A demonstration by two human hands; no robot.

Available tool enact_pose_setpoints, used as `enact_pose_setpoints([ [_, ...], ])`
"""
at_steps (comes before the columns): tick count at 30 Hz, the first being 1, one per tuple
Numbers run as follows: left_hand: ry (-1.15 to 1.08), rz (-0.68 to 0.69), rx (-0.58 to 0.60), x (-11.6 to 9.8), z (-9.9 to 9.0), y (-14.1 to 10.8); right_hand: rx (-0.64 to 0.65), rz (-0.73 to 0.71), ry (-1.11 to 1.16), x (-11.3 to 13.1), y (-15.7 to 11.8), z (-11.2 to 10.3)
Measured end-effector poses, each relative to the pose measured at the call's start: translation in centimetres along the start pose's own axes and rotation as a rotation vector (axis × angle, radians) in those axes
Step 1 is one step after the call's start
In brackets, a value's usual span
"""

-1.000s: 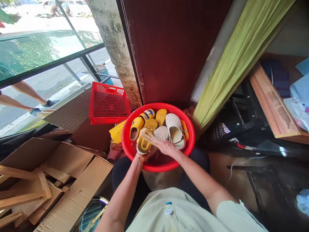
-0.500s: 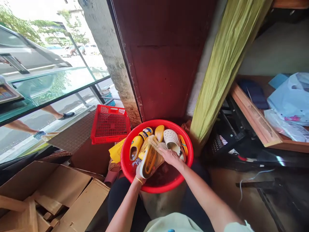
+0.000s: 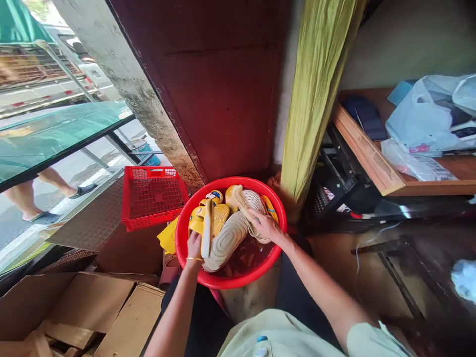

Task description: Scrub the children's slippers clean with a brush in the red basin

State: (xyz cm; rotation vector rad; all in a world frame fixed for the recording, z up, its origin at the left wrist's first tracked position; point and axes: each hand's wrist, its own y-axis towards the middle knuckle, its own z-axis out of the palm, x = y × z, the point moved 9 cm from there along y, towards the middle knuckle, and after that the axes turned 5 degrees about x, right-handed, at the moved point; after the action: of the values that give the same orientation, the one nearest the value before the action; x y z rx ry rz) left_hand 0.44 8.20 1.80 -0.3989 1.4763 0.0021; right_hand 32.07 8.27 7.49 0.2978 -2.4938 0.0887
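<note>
A red basin (image 3: 231, 283) with dark water and several yellow and white shoes stands before me. Tipped on edge at its left side is a sandal (image 3: 207, 233) with a pale sole rim, and my left hand (image 3: 194, 246) is closed on it. My right hand (image 3: 266, 224) grips a beige scrub brush (image 3: 241, 202) over the shoes at the basin's right, apart from that sandal. A pale shoe sole (image 3: 228, 238) faces up between my hands. Behind the brush lies a white clog (image 3: 256, 199); a yellow clog (image 3: 213, 197) rests at the back left.
A red plastic crate (image 3: 156, 198) stands left of the basin, with cardboard boxes (image 3: 85, 302) nearer me. A dark red door (image 3: 223, 109) and a yellow-green curtain (image 3: 316, 109) are behind. At right is a wooden tray (image 3: 394, 183) with bags. A person's legs (image 3: 55, 188) show outside.
My left hand has turned the sandal from sole-up onto its edge, leftward. The brush has come away from it to the right. My view has swung right.
</note>
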Motion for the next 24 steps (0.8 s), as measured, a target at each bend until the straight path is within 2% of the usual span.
enact_pose_setpoints([
  [3,0.509,0.153,-0.135,-4.7,-2.1,3.8,-0.204,0.062,0.08,-2.6,-0.5,-2.1],
  [5,0.781,0.175,-0.191,-6.0,-2.5,5.7,-0.247,0.196,0.03,-4.5,-1.1,-2.2],
  [7,0.931,0.157,-0.178,-5.8,-2.4,7.0,-0.215,0.324,-0.044,-6.1,-1.5,-1.4],
  [10,0.996,0.156,-0.118,-4.2,-1.3,7.4,-0.129,0.379,-0.115,-6.9,-1.0,0.0],
  [12,1.011,0.263,-0.137,-4.2,-0.2,6.3,-0.107,0.391,-0.137,-7.0,-0.4,0.3],
  [15,0.979,0.522,-0.177,-4.9,2.3,2.4,-0.116,0.426,-0.143,-7.3,0.2,0.1],
  [16,0.941,0.576,-0.137,-4.7,3.5,0.8,-0.125,0.425,-0.136,-7.2,0.3,0.0],
  [17,0.891,0.602,-0.034,-4.0,5.2,-0.7,-0.138,0.416,-0.124,-7.1,0.3,-0.1],
  [19,0.747,0.559,0.207,-1.8,8.6,-3.3,-0.18,0.396,-0.094,-6.7,0.1,-0.5],
  [21,0.578,0.412,0.357,0.8,11.4,-5.1,-0.231,0.374,-0.057,-6.3,-0.4,-0.8],
  [22,0.484,0.331,0.406,2.0,12.6,-5.7,-0.26,0.362,-0.035,-6.1,-0.8,-1.0],
  [24,0.319,0.179,0.414,3.5,14.2,-6.0,-0.328,0.334,0.017,-5.7,-1.5,-1.5],
])
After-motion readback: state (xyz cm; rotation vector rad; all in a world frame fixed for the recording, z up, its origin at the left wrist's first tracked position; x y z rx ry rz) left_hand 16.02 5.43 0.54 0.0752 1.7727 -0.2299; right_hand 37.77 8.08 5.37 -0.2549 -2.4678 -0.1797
